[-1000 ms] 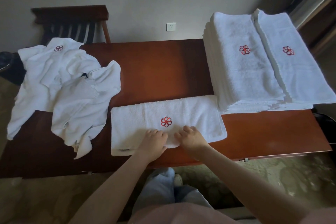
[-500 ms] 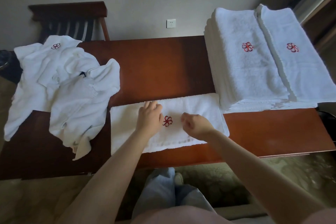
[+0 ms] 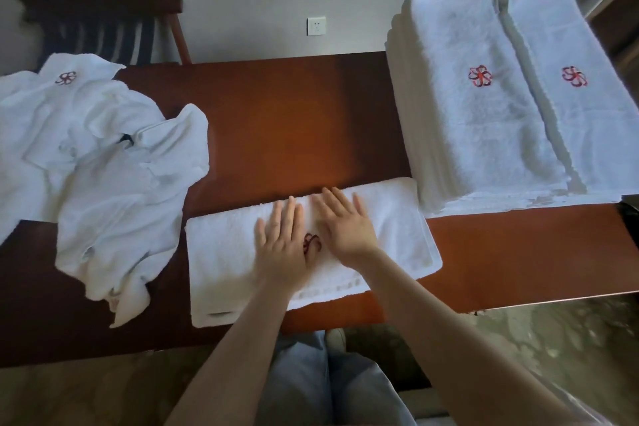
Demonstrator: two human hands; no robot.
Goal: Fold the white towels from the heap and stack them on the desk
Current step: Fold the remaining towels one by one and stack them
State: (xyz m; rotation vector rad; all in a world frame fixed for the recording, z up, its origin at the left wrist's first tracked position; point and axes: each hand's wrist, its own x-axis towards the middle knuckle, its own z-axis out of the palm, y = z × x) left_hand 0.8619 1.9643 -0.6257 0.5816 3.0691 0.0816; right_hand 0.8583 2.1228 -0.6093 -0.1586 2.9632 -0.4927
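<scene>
Two flat palms: left grip and right grip press folded towel, fingers straight. Risk: hard smoothing could drag it over bench edge.

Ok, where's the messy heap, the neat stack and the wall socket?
heap [image 3: 110, 176], head view, on its crumpled middle.
stack [image 3: 477, 135], head view, on its flat top.
socket [image 3: 316, 26], head view, on its white plate.
</scene>
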